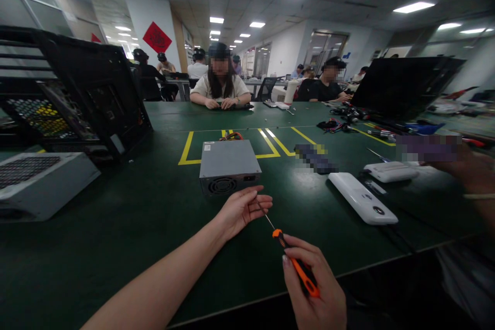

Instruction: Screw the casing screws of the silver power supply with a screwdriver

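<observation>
A grey computer power supply (231,157) sits on the green table in front of me, its fan grille and power socket facing my side. My left hand (245,209) is just in front of it, palm turned up and fingers apart. In my right hand (315,278) is a screwdriver (297,263) with an orange and black handle. Its thin shaft points up and left, and the tip reaches the fingers of my left hand. Whether a small screw is at the tip, I cannot tell.
At the left stand a black computer case (112,98) and a second power supply (46,185). Right of me lie a white elongated device (363,198), a smaller white one (391,171) and tangled cables (333,125). Another person's hand (477,170) holds a blurred object. Someone sits opposite.
</observation>
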